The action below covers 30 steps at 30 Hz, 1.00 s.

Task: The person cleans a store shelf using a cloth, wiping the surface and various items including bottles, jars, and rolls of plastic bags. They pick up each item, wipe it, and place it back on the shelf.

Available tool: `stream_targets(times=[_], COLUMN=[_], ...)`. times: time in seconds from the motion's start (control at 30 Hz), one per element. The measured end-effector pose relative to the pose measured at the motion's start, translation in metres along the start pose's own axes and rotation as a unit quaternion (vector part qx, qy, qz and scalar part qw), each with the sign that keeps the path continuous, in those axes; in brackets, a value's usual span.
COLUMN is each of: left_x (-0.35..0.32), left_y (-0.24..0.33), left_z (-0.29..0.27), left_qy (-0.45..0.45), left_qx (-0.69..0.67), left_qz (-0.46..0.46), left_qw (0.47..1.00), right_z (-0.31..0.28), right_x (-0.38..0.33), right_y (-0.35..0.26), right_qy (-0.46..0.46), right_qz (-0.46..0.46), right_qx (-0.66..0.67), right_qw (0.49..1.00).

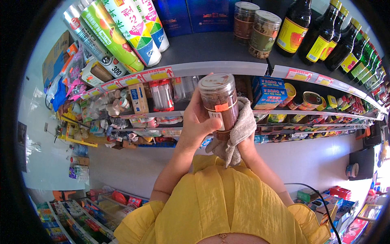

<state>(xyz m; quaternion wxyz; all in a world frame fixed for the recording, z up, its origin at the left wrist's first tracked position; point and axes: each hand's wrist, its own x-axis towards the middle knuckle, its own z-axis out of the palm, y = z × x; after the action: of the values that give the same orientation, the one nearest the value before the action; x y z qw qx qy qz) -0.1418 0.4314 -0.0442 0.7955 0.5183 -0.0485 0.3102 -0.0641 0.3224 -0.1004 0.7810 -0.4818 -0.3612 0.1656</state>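
Note:
Held up before the shelves is a clear plastic jar (228, 101) with a silvery see-through lid, dark reddish-brown contents, a white label and an orange sticker. My left hand (200, 122) wraps round its left side, the thumb lying across the front by the label. Against the jar's right side and lower part lies a grey-beige cloth (243, 126), draped over my right hand (246, 142). The cloth hides most of that hand's fingers, which press it to the jar.
Two similar jars (264, 34) stand on the dark top shelf (203, 51) ahead. Dark glass bottles (292, 28) with yellow labels line its right part; tall rolls (132, 30) stand at its left. Blue boxes (268, 95) and tins fill lower shelves. A black cable (321, 195) hangs at lower right.

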Motion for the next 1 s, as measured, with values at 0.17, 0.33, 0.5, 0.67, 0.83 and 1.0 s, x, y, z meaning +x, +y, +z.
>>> stream_targets(times=[0.17, 0.33, 0.5, 0.67, 0.83, 1.0], left_x=[-0.004, -0.003, 0.001, -0.002, -0.004, -0.004], left_y=[-0.013, -0.021, -0.016, -0.024, -0.025, -0.02], left_z=[-0.01, -0.006, -0.014, 0.003, 0.002, -0.006], left_qy=[0.007, 0.006, 0.028, 0.113, 0.068, 0.038], left_qx=[0.029, 0.025, -0.12, 0.168, 0.108, 0.083], left_qz=[-0.068, -0.037, -0.04, 0.08, 0.09, -0.017], left_qw=[0.997, 0.999, 0.992, 0.976, 0.988, 0.996], right_z=[0.006, 0.002, -0.004, 0.004, 0.003, 0.006], right_x=[-0.014, -0.003, -0.003, 0.01, 0.008, 0.005], right_y=[0.005, 0.016, 0.013, -0.004, -0.007, -0.005], right_qy=[0.035, 0.079, 0.07, -0.011, -0.026, 0.005], right_qz=[0.058, 0.087, 0.124, -0.048, -0.014, -0.016], right_qx=[0.035, 0.128, 0.083, -0.237, -0.066, -0.02], right_qw=[0.997, 0.985, 0.986, 0.97, 0.997, 1.0])
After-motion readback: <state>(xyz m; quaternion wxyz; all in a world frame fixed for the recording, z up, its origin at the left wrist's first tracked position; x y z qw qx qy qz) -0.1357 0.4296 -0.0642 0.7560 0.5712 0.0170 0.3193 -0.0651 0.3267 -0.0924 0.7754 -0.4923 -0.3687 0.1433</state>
